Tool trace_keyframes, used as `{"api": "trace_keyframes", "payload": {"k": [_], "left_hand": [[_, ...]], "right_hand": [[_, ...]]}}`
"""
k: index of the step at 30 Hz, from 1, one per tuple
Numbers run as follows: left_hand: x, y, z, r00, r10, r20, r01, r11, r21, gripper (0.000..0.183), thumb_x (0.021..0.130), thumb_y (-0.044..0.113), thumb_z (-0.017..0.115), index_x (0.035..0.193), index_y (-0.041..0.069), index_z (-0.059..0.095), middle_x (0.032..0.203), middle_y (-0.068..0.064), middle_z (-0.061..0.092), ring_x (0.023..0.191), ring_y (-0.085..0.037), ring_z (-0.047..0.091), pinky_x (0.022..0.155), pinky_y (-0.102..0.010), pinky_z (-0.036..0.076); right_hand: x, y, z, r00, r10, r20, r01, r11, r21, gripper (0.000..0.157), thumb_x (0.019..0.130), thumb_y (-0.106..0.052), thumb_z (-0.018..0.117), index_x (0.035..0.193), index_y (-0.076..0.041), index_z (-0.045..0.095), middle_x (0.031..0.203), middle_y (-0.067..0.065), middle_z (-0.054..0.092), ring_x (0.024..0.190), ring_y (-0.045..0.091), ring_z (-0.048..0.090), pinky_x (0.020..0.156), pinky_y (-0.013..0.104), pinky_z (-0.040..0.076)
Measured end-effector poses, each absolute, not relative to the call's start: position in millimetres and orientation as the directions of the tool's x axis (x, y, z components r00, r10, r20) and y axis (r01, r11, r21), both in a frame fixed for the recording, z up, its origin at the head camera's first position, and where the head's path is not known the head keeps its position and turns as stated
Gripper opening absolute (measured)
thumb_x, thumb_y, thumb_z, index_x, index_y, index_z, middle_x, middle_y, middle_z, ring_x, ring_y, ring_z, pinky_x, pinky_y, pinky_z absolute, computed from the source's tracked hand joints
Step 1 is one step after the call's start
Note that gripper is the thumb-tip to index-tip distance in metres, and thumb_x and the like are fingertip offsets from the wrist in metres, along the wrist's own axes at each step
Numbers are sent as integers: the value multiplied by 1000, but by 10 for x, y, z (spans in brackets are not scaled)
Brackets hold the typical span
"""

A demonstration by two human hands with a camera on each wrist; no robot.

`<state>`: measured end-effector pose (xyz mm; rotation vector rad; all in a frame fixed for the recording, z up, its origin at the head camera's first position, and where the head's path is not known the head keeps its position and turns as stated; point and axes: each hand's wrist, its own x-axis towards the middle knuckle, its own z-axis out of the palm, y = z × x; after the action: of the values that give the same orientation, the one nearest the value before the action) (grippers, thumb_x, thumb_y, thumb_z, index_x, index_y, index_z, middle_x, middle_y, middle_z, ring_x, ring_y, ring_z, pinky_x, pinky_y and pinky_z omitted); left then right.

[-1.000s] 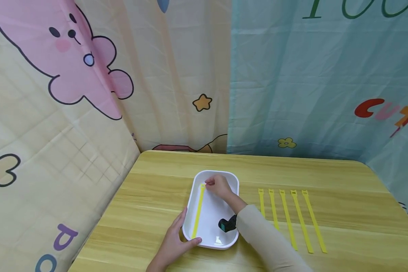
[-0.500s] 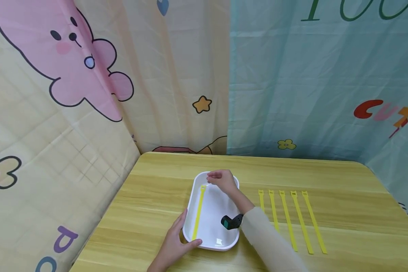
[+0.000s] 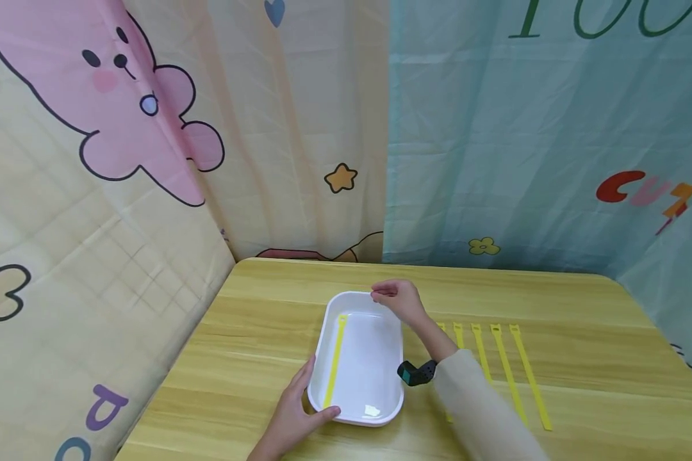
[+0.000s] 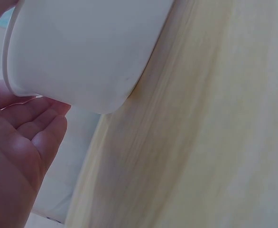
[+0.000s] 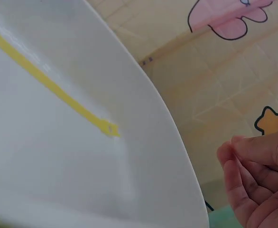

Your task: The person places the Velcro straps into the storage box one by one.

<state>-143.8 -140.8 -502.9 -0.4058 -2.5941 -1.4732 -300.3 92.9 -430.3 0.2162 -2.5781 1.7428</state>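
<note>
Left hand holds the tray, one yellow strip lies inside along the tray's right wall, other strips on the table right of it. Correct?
One error: the strip inside the tray lies along its left wall, not its right, as the head view shows. The left hand does hold the tray, and other strips are on the table right of it.

the head view is evenly and softly lit, with a small white glare at lower centre on the tray [image 3: 375,358]. the left wrist view is dimmer and hazy, the bench [image 4: 200,142] grain soft; the right wrist view blurs at lower left, with sheen beside the yellow strip [image 5: 58,90].
</note>
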Motion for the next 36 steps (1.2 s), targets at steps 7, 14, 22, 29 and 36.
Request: {"api": "trace_keyframes", "payload": {"k": [7, 14, 22, 29, 36], "left_hand": [[-1419, -1428, -5044, -957, 172, 232, 288, 508, 812, 99, 70, 42, 77, 144, 1, 25, 143, -21, 31, 127, -42, 30, 96, -62, 28], [-1406, -1447, -5029, -959, 160, 233, 282, 500, 818, 99, 70, 40, 78, 144, 1, 26, 142, -21, 31, 127, -42, 29, 97, -61, 27], [-1413, -1449, -5055, -955, 171, 243, 296, 496, 816, 98, 70, 39, 79, 143, 1, 26, 143, -20, 32, 127, -41, 30, 96, -61, 28], [-1422, -1448, -5053, -956, 168, 240, 293, 504, 813, 99, 70, 41, 78, 143, 1, 26, 142, -21, 32, 127, -42, 31, 96, -61, 28], [-1448, -1428, -5058, -953, 169, 251, 302, 504, 809, 98, 70, 40, 78, 143, 1, 26, 142, -20, 32, 127, -41, 31, 97, -60, 28]], "right_hand": [[-2949, 1259, -4366, -985, -109, 135, -168, 420, -892, 19, 84, -6, 67, 101, 2, 67, 93, 11, 67, 83, 22, 63, 73, 31, 54], [-2872, 1559, -4432, -978, -118, 170, -207, 500, -841, 19, 85, -4, 64, 102, 4, 66, 93, 13, 66, 84, 25, 62, 72, 34, 54], [-2805, 1862, -4546, -983, -93, 157, -182, 579, -795, 20, 85, -3, 64, 103, 7, 64, 93, 15, 66, 83, 26, 62, 70, 34, 54], [-2790, 2019, -4592, -988, -70, 136, -150, 614, -775, 24, 84, -2, 65, 105, 9, 63, 93, 15, 65, 83, 27, 62, 71, 35, 54], [-2791, 2098, -4594, -991, -80, 110, -135, 674, -727, 25, 82, 1, 65, 105, 11, 62, 95, 19, 65, 84, 29, 62, 72, 37, 53]]}}
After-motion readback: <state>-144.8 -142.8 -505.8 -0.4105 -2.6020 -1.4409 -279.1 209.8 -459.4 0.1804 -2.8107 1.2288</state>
